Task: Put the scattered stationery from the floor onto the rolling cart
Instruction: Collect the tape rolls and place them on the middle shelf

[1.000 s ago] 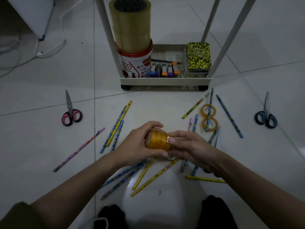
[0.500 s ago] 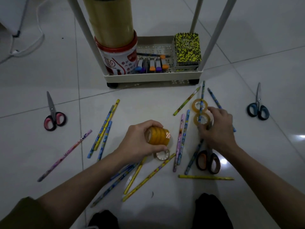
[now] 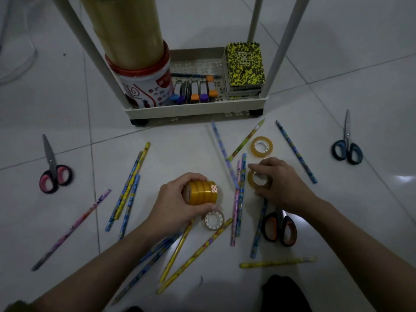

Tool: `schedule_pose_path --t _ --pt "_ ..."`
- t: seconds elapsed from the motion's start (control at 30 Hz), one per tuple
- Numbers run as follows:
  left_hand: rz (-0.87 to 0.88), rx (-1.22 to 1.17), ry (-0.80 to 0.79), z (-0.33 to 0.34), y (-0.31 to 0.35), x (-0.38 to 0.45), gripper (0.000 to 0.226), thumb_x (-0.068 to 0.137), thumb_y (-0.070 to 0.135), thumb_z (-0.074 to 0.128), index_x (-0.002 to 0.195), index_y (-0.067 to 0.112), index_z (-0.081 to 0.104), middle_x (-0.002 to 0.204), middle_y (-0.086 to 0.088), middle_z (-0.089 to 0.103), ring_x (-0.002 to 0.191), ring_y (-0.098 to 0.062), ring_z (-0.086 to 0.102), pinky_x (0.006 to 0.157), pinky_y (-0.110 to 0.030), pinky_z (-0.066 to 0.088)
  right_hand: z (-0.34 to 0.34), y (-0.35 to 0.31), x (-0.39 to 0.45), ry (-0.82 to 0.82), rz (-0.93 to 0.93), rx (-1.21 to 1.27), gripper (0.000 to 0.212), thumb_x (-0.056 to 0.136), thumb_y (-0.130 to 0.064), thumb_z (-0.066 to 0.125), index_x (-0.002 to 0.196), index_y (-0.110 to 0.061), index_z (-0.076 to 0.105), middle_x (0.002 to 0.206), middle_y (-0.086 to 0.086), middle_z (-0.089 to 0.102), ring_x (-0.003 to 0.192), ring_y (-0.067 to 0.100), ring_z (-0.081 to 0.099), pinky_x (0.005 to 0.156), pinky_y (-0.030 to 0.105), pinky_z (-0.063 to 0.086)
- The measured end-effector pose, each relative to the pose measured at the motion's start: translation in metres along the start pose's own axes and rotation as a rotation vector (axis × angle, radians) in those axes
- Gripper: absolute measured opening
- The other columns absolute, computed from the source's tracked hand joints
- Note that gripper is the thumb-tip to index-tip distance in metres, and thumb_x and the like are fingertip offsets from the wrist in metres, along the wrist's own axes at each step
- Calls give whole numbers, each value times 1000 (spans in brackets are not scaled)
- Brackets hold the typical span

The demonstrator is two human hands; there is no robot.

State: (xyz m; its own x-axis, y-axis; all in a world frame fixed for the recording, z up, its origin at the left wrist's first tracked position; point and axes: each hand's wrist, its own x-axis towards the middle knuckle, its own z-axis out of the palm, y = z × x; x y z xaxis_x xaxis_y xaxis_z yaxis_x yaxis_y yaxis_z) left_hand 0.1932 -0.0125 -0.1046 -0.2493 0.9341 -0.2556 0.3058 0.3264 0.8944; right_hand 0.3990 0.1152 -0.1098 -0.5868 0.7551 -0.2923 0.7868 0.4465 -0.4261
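My left hand (image 3: 177,203) grips a stack of yellow tape rolls (image 3: 202,192) just above the floor. My right hand (image 3: 279,183) is closed around a single clear tape roll (image 3: 256,180) among the pencils. Another tape roll (image 3: 261,146) lies just beyond it, and a small white-cored roll (image 3: 214,220) rests below my left hand. Several patterned pencils (image 3: 130,188) are scattered over the tiles. The rolling cart (image 3: 195,110) stands ahead; its bottom tray holds a bucket (image 3: 144,86), staplers (image 3: 194,91) and notebooks (image 3: 245,66).
Pink-handled scissors (image 3: 54,174) lie at the left, blue-handled scissors (image 3: 347,147) at the right, orange-handled scissors (image 3: 279,228) under my right forearm. Large brown tape rolls (image 3: 126,32) stand on the bucket. My knees (image 3: 283,293) show at the bottom edge.
My right hand let go of the stack, reached right to the loose rolls and closed on one. The left hand still holds the stack. The view moved closer to the cart.
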Motion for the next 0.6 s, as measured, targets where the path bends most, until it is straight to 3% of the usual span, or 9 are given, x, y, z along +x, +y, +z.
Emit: schedule_pose_path --t 0.1,0.17,0.3,0.4,0.6 --pt "2 7 9 -1 2 1 47 57 22 86 97 29 62 98 12 61 87 -7 62 68 -20 56 -10 -3 3 308 -15 85 60 68 -3 76 124 0 55 109 22 61 100 40 57 80 26 40" --pt "6 3 10 -1 2 2 48 57 23 86 99 29 61 100 12 60 89 -7 61 69 -19 55 -18 -4 12 406 60 147 57 71 -2 73 125 2 53 113 24 60 104 41 54 86 31 39" --pt "11 4 19 -1 3 5 49 57 23 86 99 29 61 100 11 60 89 -9 61 68 -19 55 -19 5 34 329 69 87 58 79 -10 68 132 -3 45 131 17 49 119 34 40 94 29 27" --pt "12 6 28 -2 2 5 48 57 23 86 98 29 61 98 13 59 88 -8 61 67 -18 55 -12 7 44 316 44 84 58 79 -11 68 132 -2 45 132 18 49 122 32 42 96 28 29" --pt "-6 -26 32 -3 -2 4 51 58 23 85 102 29 61 104 6 61 94 -12 61 72 -28 58 -9 4 51 314 114 149 58 77 -12 72 128 -9 46 124 16 54 113 31 49 91 31 36"
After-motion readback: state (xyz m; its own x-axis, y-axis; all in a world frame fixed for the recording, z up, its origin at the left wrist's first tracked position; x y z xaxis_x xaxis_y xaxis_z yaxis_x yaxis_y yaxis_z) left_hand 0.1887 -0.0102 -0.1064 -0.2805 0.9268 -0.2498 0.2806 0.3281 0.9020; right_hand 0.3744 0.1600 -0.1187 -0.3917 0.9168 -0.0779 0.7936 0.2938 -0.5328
